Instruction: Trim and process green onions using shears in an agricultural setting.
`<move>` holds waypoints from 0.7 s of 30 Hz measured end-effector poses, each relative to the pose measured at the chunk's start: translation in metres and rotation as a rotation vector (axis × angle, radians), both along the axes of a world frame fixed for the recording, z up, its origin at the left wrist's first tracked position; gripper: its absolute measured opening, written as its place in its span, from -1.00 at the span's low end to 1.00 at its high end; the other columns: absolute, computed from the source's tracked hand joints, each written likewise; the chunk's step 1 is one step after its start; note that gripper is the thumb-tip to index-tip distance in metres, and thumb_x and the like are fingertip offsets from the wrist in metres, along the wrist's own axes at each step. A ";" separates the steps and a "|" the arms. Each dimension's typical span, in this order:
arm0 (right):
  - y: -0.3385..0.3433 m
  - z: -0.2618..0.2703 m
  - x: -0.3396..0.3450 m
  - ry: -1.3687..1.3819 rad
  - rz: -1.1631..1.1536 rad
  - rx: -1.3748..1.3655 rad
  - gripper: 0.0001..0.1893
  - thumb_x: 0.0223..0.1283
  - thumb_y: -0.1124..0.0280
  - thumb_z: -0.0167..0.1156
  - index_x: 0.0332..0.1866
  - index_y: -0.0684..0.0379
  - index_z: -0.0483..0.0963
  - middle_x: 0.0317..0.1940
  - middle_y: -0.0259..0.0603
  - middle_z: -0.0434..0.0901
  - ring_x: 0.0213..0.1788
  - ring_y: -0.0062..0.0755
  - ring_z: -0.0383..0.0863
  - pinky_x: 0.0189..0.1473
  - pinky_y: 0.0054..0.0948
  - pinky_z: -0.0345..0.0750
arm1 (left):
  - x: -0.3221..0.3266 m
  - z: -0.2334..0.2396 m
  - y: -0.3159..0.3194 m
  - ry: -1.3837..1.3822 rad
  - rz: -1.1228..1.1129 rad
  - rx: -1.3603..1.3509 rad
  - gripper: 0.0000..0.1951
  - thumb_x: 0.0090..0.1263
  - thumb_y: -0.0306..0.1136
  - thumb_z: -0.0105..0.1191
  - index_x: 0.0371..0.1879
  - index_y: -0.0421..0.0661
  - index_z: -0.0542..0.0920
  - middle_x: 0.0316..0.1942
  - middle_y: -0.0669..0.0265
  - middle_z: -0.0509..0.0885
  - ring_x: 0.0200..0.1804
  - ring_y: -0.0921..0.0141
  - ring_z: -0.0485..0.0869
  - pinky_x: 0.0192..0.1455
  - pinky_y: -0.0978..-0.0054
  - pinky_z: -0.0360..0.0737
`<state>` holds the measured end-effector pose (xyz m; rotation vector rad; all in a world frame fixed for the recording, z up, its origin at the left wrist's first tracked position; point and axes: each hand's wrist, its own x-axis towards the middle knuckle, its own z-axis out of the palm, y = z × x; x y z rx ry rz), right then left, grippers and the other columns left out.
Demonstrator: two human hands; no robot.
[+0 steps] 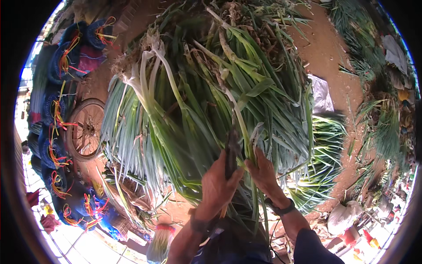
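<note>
A large heap of green onions (pixel 197 99) with pale stems and roots lies before me, the root ends mostly towards the top. My left hand (pixel 219 180) is closed around the dark handle of a tool (pixel 232 151), perhaps a knife; its upper end is blurred. Close on its right, my right hand (pixel 262 168) grips a single green onion (pixel 242 123), whose pale stem points up and whose green leaves hang below the fingers. Both wrists wear dark bands. Some white stems with roots (pixel 153 59) lie on top of the heap at the upper left.
Blue net sacks (pixel 52 148) with red and yellow ties line the left side, near a spoked wheel (pixel 86 129). Another onion pile (pixel 324 158) lies to the right, beside a white sack (pixel 320 95). More green onions (pixel 385 128) lie across the brown ground at the far right.
</note>
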<state>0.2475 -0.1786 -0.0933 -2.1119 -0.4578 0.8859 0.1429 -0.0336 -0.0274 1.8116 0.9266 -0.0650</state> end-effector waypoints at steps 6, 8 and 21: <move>-0.007 -0.004 -0.005 0.060 -0.017 -0.024 -0.64 0.45 0.32 0.24 0.21 0.25 0.43 -0.34 0.09 0.66 -0.28 -0.01 0.73 -0.21 -0.11 0.56 | 0.042 -0.033 0.040 0.129 0.042 0.085 -0.43 0.45 -0.13 0.26 0.36 -0.14 0.55 -0.33 -0.06 0.74 -0.25 0.07 0.78 -0.11 0.16 0.63; -0.008 -0.007 -0.007 0.117 -0.049 -0.017 -0.64 0.45 0.32 0.22 0.22 0.26 0.45 -0.38 0.06 0.65 -0.33 -0.10 0.70 -0.22 -0.15 0.55 | 0.051 -0.041 0.051 0.185 0.059 0.149 -0.43 0.45 -0.08 0.26 0.33 -0.17 0.58 -0.37 -0.06 0.73 -0.26 0.04 0.76 -0.11 0.14 0.62; -0.001 0.005 -0.026 0.144 -0.151 -0.108 -0.71 0.33 0.37 0.27 0.09 0.23 0.59 -0.47 -0.38 0.54 -0.42 -0.63 0.47 -0.38 -0.46 0.44 | 0.032 -0.037 0.082 0.257 -0.022 0.111 -0.33 0.46 -0.02 0.27 0.41 -0.23 0.52 -0.28 -0.02 0.77 -0.25 0.12 0.78 -0.06 0.15 0.63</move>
